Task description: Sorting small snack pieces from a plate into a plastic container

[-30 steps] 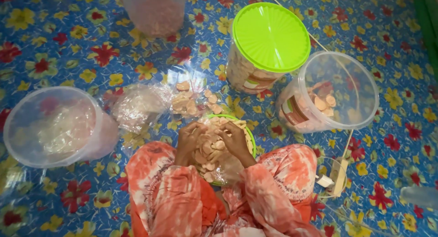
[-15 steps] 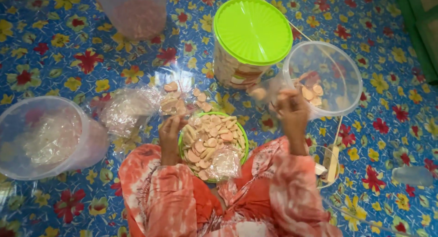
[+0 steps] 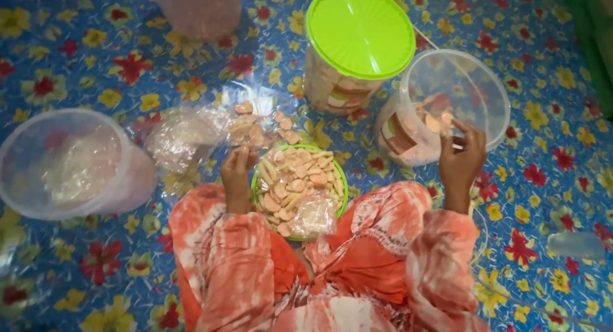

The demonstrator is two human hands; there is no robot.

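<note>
A round green plate [image 3: 340, 179] heaped with pale pink and cream crackers [image 3: 297, 179] rests on my lap, with a small clear bag [image 3: 313, 214] on its near side. My left hand [image 3: 236, 175] sits against the plate's left rim with its fingers curled; what it holds is hidden. My right hand [image 3: 461, 158] is raised at the near rim of an open clear tub [image 3: 491, 89], fingers bent around a few crackers over the opening. Several crackers lie inside that tub.
A clear jar with a green lid [image 3: 359, 29] stands behind the plate, full of crackers. Loose crackers on crumpled clear plastic [image 3: 191, 134] lie to the left. An empty clear tub [image 3: 19, 147] lies at far left, a pink container [image 3: 198, 9] at the top. A flowered blue mat [image 3: 76, 64] covers the floor.
Both hands were together over the plate a second ago. My right hand has since swung right to the open tub, and my left hand has moved to the plate's left rim.
</note>
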